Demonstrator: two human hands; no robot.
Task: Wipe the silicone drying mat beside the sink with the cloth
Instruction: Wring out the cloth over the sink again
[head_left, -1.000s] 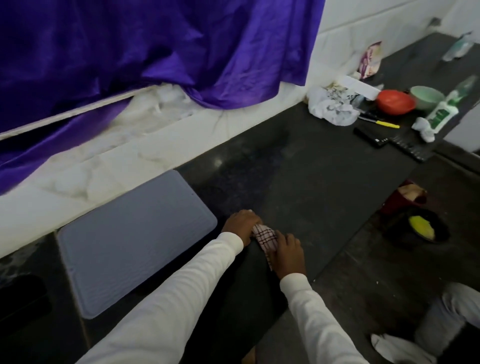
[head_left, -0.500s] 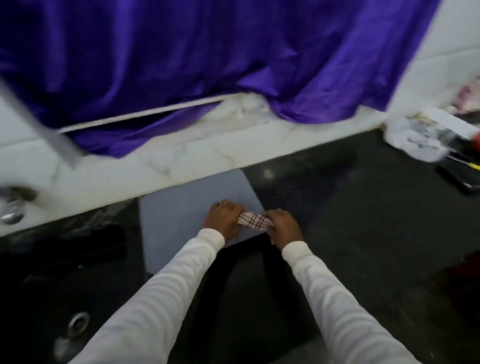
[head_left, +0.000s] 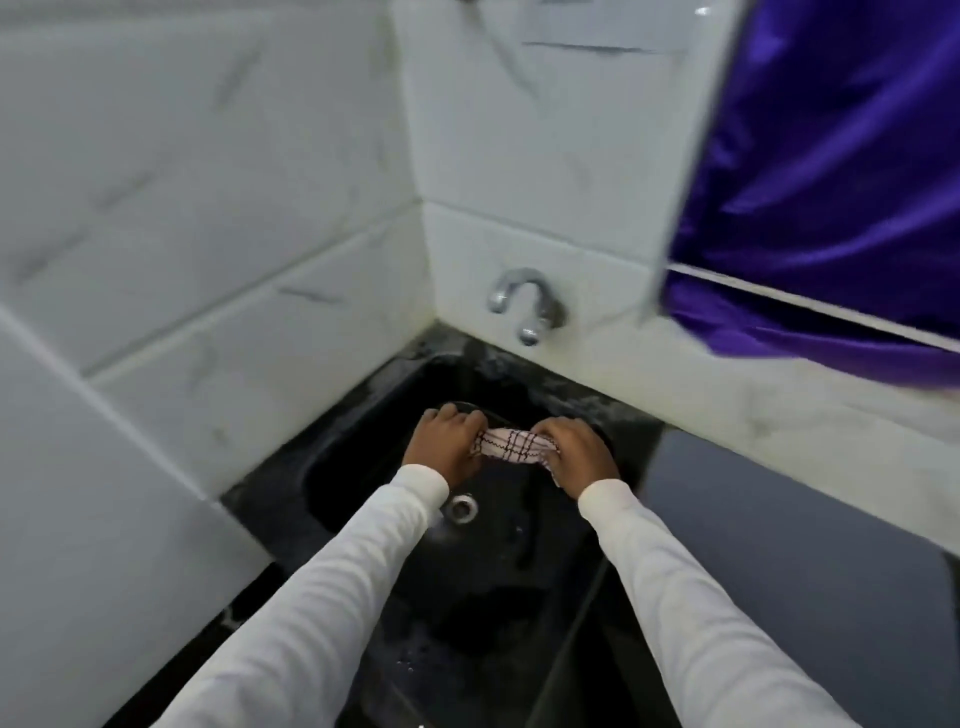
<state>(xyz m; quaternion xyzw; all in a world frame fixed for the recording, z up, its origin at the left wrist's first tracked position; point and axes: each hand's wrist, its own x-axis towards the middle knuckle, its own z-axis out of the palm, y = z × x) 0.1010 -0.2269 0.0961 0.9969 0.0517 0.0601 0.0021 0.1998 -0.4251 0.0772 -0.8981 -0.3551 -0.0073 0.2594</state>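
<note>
Both arms reach forward in long white sleeves, forearms roughly parallel and converging a little toward the wrists, backs of the hands facing up. The left hand (head_left: 448, 441) has its fingers curled tight round one end of the cloth (head_left: 514, 447), knuckles bent over the top. The right hand (head_left: 574, 452) grips the other end the same way, fist closed, with a small tail of fabric showing under its wrist. Between the two fists the cloth, pale with dark check lines, is bunched into a short thick roll stretched straight from hand to hand.

The hands are held above the black sink (head_left: 363, 467), whose basin lies directly beneath them; the round metal drain (head_left: 462, 508) sits just below and behind the left wrist. Beyond the fingers, on the white tiled wall, a curved metal tap (head_left: 524, 301) points down toward the basin.

To the right of the right forearm, past the sink's edge, lies the grey silicone drying mat (head_left: 805, 519), flat on the counter and apart from both hands. Above it, farther right, hangs a purple curtain (head_left: 841, 182).
</note>
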